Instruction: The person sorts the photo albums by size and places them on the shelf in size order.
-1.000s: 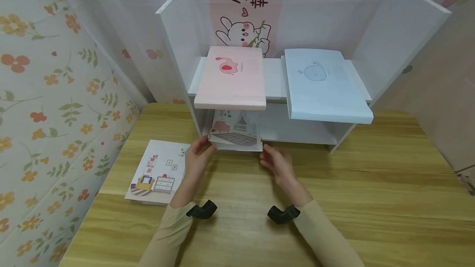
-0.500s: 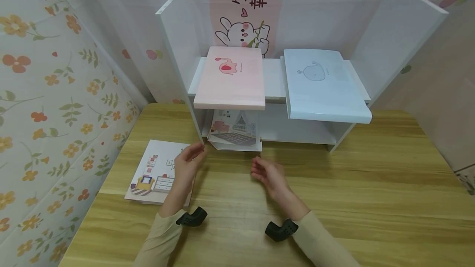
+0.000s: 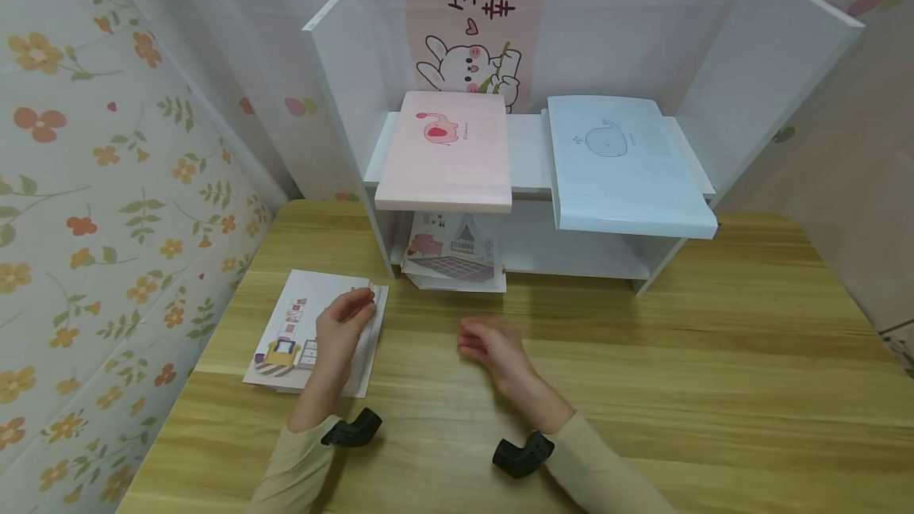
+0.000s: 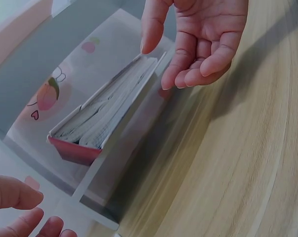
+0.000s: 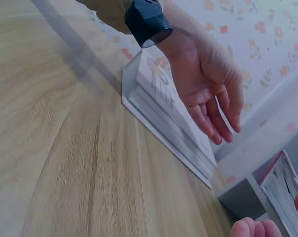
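Observation:
My left hand [image 3: 344, 333] hovers with loosely bent fingers over a white illustrated book [image 3: 291, 309] on the left of the table. In the right wrist view this hand [image 5: 205, 81] holds nothing, and the thick book [image 5: 166, 111] lies flat behind it. My right hand [image 3: 496, 351] is over the middle of the table, its fingers loosely curved around nothing. On the lower shelf, under the pink book, lies another illustrated book [image 3: 453, 252], its front edge sticking out past the shelf. Its page edges and pinkish-red spine [image 4: 77, 150] show in the left wrist view.
A white desktop shelf [image 3: 578, 248] with tall side panels stands at the back. On its upper board lie a pink elephant book [image 3: 450, 157] and a pale blue whale book [image 3: 628, 173], both overhanging the front. Floral cloth [image 3: 107, 205] hangs at the left.
Both hands have let go of the book on the lower shelf and drawn back toward the person. My left hand has moved left over the table book; my right hand has shifted left.

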Available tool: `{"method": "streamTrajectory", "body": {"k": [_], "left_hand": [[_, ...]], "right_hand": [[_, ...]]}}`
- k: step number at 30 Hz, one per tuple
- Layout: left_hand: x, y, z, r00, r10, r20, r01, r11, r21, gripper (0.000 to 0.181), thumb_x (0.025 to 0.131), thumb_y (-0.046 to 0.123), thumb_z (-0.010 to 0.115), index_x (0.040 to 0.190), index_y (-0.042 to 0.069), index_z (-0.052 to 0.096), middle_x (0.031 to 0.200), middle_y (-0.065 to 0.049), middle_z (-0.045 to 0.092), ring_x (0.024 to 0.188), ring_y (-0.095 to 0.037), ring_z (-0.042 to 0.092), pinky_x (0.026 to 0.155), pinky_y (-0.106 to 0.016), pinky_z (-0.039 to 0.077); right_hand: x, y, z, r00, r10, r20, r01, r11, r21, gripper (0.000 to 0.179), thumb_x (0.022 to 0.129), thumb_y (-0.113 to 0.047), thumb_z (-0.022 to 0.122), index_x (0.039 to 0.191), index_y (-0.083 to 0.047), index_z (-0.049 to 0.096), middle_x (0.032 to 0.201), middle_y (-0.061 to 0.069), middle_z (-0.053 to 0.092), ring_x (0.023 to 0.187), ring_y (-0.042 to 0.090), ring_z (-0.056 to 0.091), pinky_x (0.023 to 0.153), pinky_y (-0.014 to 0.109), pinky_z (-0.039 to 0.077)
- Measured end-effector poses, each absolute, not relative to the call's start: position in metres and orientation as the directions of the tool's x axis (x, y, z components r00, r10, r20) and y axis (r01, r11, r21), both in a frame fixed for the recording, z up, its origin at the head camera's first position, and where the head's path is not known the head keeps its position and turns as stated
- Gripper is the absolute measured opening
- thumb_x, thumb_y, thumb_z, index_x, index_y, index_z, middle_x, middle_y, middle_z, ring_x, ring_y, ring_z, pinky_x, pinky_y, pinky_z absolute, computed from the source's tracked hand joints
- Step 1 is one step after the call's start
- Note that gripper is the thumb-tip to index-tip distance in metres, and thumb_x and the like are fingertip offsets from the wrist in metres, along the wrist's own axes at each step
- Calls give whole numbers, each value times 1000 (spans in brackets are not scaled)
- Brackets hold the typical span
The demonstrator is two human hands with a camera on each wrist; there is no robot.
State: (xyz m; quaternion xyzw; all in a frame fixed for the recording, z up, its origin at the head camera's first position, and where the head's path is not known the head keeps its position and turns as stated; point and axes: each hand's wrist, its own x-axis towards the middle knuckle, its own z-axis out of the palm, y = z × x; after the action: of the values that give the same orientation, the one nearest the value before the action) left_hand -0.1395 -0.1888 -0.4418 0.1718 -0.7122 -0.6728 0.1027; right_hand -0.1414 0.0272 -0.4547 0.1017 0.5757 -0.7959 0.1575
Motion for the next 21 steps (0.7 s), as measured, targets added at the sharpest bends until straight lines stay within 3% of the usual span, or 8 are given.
{"method": "streamTrajectory", "body": {"k": [9,21], "left_hand": [[-135,-200,-444,-902,-416,-117,-133,10,991,30,86,-4,60,116,-10,58,101,-2,68,86,-1,60,74,-13,48],[-127,-215,-442,-884,-449,-130,-167,45,985,31,90,3,60,118,-7,57,107,-4,64,88,-2,58,75,-12,47]], "right_hand": [[-138,15,-453,-923,-181,-339,379,-291,-879,27,86,1,54,107,18,55,77,6,63,69,12,61,67,25,52],[-134,3,-451,-904,-250,-347,408,-263,-874,32,87,-1,55,113,18,52,85,8,64,75,12,61,74,27,52]]}}
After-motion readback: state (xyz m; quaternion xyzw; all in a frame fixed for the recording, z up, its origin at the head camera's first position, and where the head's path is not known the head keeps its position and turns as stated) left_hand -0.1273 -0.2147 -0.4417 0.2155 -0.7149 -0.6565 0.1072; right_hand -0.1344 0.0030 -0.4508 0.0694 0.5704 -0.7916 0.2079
